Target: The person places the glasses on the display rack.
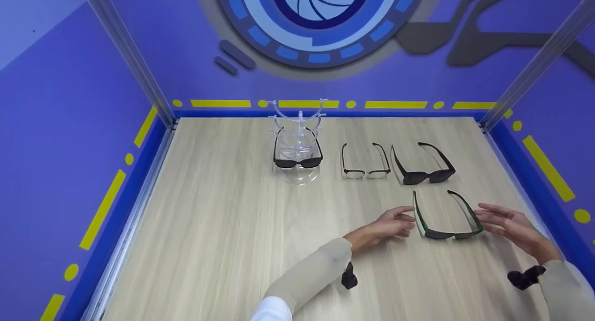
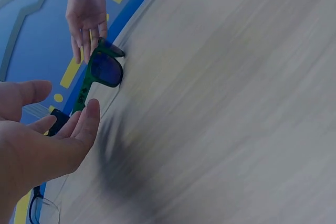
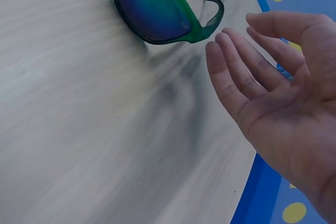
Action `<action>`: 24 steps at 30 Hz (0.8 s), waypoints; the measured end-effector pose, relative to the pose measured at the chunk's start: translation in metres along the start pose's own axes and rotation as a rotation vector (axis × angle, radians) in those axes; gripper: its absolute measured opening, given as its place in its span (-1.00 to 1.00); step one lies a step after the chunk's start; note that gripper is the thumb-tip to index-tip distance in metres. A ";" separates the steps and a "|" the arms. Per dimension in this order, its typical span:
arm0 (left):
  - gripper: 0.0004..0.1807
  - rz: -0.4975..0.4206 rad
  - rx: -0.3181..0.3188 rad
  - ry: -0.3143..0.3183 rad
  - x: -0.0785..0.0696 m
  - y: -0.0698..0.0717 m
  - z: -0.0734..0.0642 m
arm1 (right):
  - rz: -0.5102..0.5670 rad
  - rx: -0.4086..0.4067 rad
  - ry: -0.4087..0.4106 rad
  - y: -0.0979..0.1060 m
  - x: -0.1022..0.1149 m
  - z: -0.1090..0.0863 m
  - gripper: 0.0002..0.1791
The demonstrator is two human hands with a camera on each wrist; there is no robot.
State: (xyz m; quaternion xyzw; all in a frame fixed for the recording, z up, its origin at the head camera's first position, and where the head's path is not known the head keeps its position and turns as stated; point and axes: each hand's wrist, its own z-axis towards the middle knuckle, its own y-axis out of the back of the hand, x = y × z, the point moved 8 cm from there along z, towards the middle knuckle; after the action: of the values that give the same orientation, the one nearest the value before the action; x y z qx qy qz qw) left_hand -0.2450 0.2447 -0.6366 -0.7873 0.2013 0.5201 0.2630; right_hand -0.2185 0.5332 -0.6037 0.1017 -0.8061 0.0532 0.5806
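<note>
Green-framed sunglasses (image 1: 439, 235) with dark lenses lie on the wooden table, arms unfolded toward the back. In the right wrist view, the lens of these sunglasses (image 3: 152, 9) looks blue-green. To their left is my left hand (image 1: 392, 223), fingers loosely extended, tips close to one arm of the glasses. On the other side my right hand (image 1: 513, 226) has its fingers stretched out near the hinge corner. Neither hand grips anything; whether the left fingertips touch the frame I cannot tell. The left wrist view shows the sunglasses (image 2: 106, 69) between both hands.
Behind lie black sunglasses (image 1: 427, 177) and clear-lensed glasses (image 1: 367, 173), both unfolded. A transparent display stand (image 1: 300, 137) farther left carries another pair of dark sunglasses (image 1: 297, 163) on a low tier. Blue panels (image 1: 139, 56) wall the table (image 1: 209, 219) at the back and sides.
</note>
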 end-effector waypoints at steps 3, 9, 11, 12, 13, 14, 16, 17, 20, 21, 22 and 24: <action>-0.44 -0.007 0.027 0.012 0.001 -0.003 -0.001 | -0.042 0.031 -0.039 -0.003 -0.007 0.001 -0.60; -0.48 0.001 0.012 0.029 0.003 -0.001 -0.002 | -0.022 0.202 -0.057 -0.013 -0.011 0.001 -0.54; -0.49 -0.001 -0.001 0.032 0.005 0.001 -0.001 | 0.007 0.246 -0.066 -0.017 -0.012 0.001 -0.51; -0.49 0.004 -0.004 0.034 0.005 0.002 -0.001 | 0.021 0.263 -0.067 -0.020 -0.012 0.001 -0.50; -0.49 0.009 -0.005 0.032 0.005 0.004 -0.001 | 0.035 0.272 -0.071 -0.022 -0.012 0.002 -0.49; -0.49 0.014 -0.006 0.029 0.005 0.005 -0.001 | 0.053 0.278 -0.074 -0.024 -0.013 0.003 -0.48; -0.49 0.017 -0.007 0.021 0.005 0.007 -0.001 | 0.065 0.289 -0.078 -0.028 -0.013 0.005 -0.48; -0.49 0.015 -0.009 0.018 0.004 0.008 -0.001 | 0.066 0.294 -0.080 -0.030 -0.013 0.006 -0.49; -0.48 0.004 -0.018 0.012 0.004 0.009 -0.001 | 0.040 0.280 -0.104 -0.031 -0.014 0.006 -0.52; -0.47 -0.004 -0.019 0.015 0.004 0.009 -0.002 | 0.023 0.271 -0.115 -0.031 -0.015 0.006 -0.53; -0.46 -0.011 -0.021 0.019 0.004 0.008 -0.002 | 0.014 0.266 -0.123 -0.030 -0.016 0.006 -0.54; -0.44 -0.028 -0.019 0.021 0.004 0.006 -0.002 | 0.001 0.260 -0.134 -0.027 -0.016 0.004 -0.53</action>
State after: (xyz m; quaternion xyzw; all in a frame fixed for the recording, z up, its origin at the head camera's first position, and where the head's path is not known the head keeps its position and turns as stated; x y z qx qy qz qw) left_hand -0.2457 0.2382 -0.6413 -0.7979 0.1883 0.5099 0.2606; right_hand -0.2109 0.5076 -0.6213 0.1789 -0.8295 0.1506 0.5072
